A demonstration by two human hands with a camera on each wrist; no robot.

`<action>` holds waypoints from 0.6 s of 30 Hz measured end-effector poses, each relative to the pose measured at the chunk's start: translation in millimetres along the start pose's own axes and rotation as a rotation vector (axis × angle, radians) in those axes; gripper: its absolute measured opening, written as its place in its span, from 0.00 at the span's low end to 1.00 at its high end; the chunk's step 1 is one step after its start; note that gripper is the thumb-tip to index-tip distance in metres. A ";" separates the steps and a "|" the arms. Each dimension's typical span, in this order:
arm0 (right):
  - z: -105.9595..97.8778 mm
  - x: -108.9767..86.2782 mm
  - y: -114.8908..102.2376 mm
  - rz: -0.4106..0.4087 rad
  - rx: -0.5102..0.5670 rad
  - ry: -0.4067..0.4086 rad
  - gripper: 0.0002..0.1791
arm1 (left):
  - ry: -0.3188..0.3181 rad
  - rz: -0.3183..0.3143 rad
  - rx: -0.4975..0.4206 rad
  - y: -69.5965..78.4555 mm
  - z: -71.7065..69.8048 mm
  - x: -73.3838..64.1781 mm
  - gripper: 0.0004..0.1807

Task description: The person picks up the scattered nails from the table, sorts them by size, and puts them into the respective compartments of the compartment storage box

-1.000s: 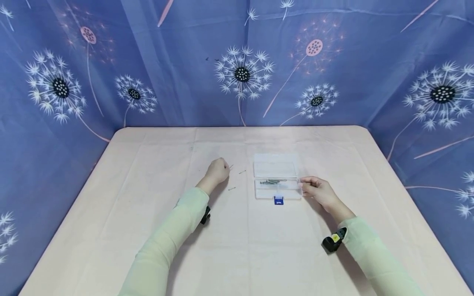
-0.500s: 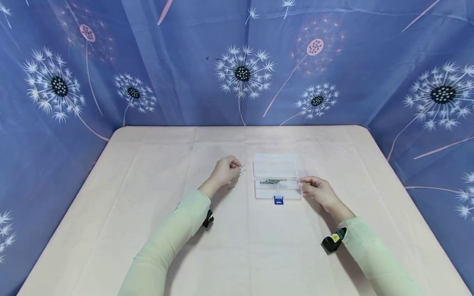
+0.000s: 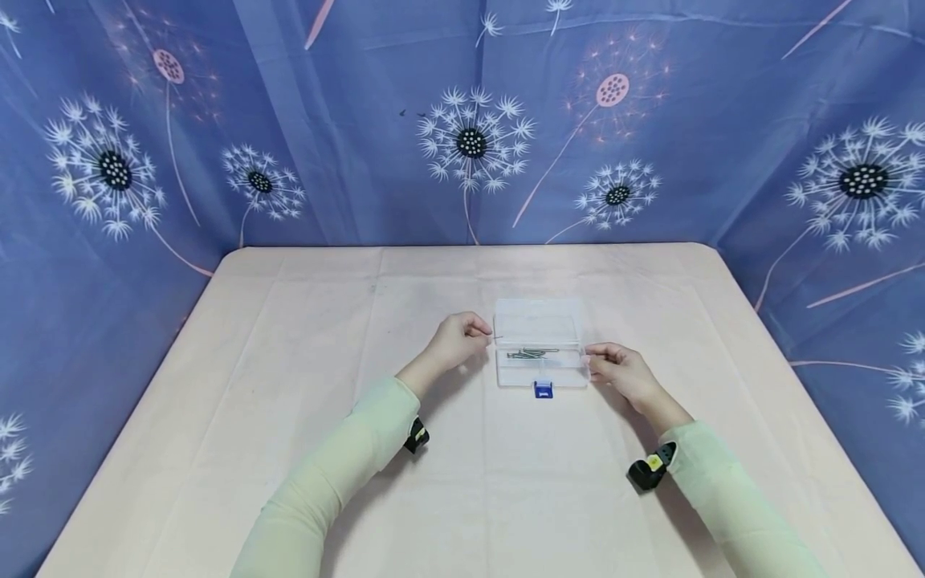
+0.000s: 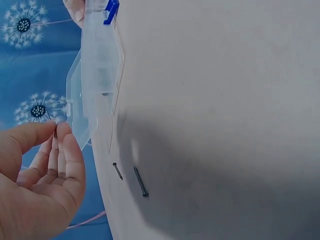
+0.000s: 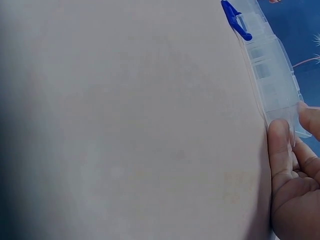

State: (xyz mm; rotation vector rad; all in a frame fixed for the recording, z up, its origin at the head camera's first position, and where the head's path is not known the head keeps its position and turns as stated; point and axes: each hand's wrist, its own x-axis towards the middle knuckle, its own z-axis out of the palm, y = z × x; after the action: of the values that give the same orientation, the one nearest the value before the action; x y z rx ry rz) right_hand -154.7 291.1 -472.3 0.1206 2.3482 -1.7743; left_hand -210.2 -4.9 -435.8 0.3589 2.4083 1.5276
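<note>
My left hand point(image 3: 457, 340) pinches a small thin screw point(image 3: 498, 337) between thumb and fingertip, right at the left edge of a clear plastic box's raised lid point(image 3: 538, 323). In the left wrist view the held screw point(image 4: 49, 115) points up past the fingertips. My right hand point(image 3: 627, 376) grips the right end of the plastic box point(image 3: 520, 378), thumb and fingers on its side wall. The box lies open, a blue latch point(image 3: 543, 391) at its front. Several dark screws point(image 3: 533, 353) lie in its rear compartment.
Two loose screws, a short one point(image 4: 118, 171) and a longer one point(image 4: 141, 182), lie on the pale tablecloth point(image 4: 215, 100) below my left hand. A blue dandelion-print curtain point(image 3: 347, 120) stands behind and beside the table.
My left hand has moved right with the pinched screw, from left of the loose screws to the box lid's left edge. My right hand and the box have stayed in place.
</note>
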 end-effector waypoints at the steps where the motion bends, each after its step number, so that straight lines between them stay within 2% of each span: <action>1: -0.1 -0.1 0.0 0.002 -0.003 0.000 0.24 | -0.003 0.001 -0.010 -0.2 1.3 0.0 0.06; 6: -0.3 -0.8 -3.0 0.017 -0.030 -0.001 0.24 | -0.030 -0.004 -0.064 -1.4 7.7 -1.0 0.06; 18: 0.4 -1.5 -4.9 0.027 -0.055 -0.003 0.24 | -0.085 -0.010 -0.033 5.1 23.5 -6.4 0.06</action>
State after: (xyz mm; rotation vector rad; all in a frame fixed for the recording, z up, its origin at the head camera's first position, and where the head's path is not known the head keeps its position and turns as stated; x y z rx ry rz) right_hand -154.1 289.4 -467.4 0.1409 2.3788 -1.6949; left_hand -195.6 14.8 -440.2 0.3955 2.3140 1.5148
